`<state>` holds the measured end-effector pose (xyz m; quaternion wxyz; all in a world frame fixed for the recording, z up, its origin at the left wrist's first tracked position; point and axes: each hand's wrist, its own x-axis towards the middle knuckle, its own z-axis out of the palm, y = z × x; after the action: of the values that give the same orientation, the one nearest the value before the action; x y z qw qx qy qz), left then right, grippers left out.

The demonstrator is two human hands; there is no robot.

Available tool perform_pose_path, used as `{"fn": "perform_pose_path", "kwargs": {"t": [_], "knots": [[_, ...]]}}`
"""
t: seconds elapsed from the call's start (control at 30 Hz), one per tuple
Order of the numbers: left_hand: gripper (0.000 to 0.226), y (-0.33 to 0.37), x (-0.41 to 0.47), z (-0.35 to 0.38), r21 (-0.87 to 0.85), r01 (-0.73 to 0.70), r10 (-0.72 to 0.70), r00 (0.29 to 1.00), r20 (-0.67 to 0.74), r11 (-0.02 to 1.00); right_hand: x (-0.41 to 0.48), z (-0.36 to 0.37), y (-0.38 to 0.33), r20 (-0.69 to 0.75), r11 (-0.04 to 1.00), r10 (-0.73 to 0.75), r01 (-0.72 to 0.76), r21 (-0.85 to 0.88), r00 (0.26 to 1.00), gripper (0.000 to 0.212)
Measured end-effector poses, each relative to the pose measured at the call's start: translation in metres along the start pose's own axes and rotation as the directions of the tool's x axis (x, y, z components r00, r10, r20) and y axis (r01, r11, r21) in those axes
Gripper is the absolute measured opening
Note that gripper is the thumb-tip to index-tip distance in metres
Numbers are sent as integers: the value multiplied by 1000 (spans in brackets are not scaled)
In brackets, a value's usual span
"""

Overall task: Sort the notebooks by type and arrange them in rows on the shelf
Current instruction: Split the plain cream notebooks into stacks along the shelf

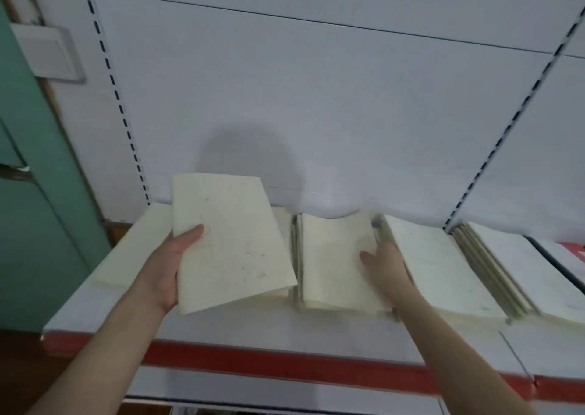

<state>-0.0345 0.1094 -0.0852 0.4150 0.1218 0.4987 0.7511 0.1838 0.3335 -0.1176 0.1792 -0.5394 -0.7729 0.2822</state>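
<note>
We hold a cream, paper-covered notebook (231, 243) in our left hand (167, 269), which grips its left edge with the thumb on the cover. It hangs tilted above the white metal shelf (221, 332), long axis running near to far like the rows. The middle stack of cream notebooks (332, 262) lies just right of it. Our right hand (384, 266) is nearer to that stack, thumb on top. Its fingers sink into the gap beside the right-hand stack (437, 272), so we cannot tell whether it grips. Blur hides the cover markings.
</note>
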Motion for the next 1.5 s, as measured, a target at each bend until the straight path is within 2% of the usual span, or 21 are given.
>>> {"fn": "perform_pose_path", "kwargs": {"t": [0.1,0.17,0.2,0.23,0.27,0.3,0.33,0.37,0.43,0.47,0.53,0.63,0.67,0.73,0.87,1.0,1.1,1.23,1.33,1.4,1.5], "knots": [[36,-1,4,3,18,6,-6,1000,-9,1000,6,2,-3,-64,976,-111,97,-197,992,50],[36,-1,8,10,24,19,-19,1000,-10,1000,3,2,-20,-141,959,-245,218,-182,959,43],[35,-1,9,14,25,25,-25,1000,-4,999,-2,3,-32,-154,958,-285,278,-66,946,34],[33,-1,11,18,29,33,-34,999,4,999,-9,5,-47,-108,950,-276,288,121,955,24],[29,0,12,22,34,45,-46,999,16,998,-16,8,-63,12,914,-242,223,339,970,17],[26,1,13,26,46,54,-55,998,27,998,-23,13,-77,149,828,-214,99,551,965,16],[23,3,14,31,77,49,-52,998,28,996,-26,21,-87,237,739,-198,-14,673,951,18],[21,4,17,34,131,24,-25,1000,5,991,-28,28,-93,251,707,-196,-40,706,948,20],[20,3,27,36,310,-86,118,989,-87,947,-28,40,-101,152,736,-179,30,676,972,23],[22,1,34,32,430,-141,217,967,-131,892,-27,46,-103,94,766,-156,61,640,983,25],[31,-3,49,22,671,-182,363,922,-138,719,-26,56,-103,45,823,-130,83,562,990,25],[47,-17,61,6,907,-147,323,946,12,395,-32,75,-98,105,919,-131,81,385,986,39],[50,-21,63,3,937,-134,297,954,34,323,-34,81,-95,134,944,-139,91,316,981,40],[50,-24,63,1,954,-137,298,953,54,267,-37,86,-91,159,967,-165,128,220,973,35],[29,-19,55,-6,970,-175,379,920,101,166,-33,82,-98,150,967,-250,237,96,957,39],[36,-9,32,-39,965,-260,418,876,240,-9,-27,81,-121,97,882,-450,459,-104,888,43],[39,2,11,-87,941,-293,388,858,337,-170,-32,96,-151,108,836,-513,524,-161,851,43],[39,27,-10,-158,935,-254,341,880,330,-249,-63,139,-205,211,797,-563,593,-118,799,44],[25,43,-24,-202,934,-244,391,858,333,-261,-92,183,-233,404,749,-566,653,-113,719,56],[26,49,-31,-226,943,-227,410,857,313,-245,-106,209,-244,527,716,-504,672,-188,684,69],[34,55,-40,-247,944,-234,371,876,309,-234,-115,230,-250,573,704,-422,652,-281,703,74]]}}
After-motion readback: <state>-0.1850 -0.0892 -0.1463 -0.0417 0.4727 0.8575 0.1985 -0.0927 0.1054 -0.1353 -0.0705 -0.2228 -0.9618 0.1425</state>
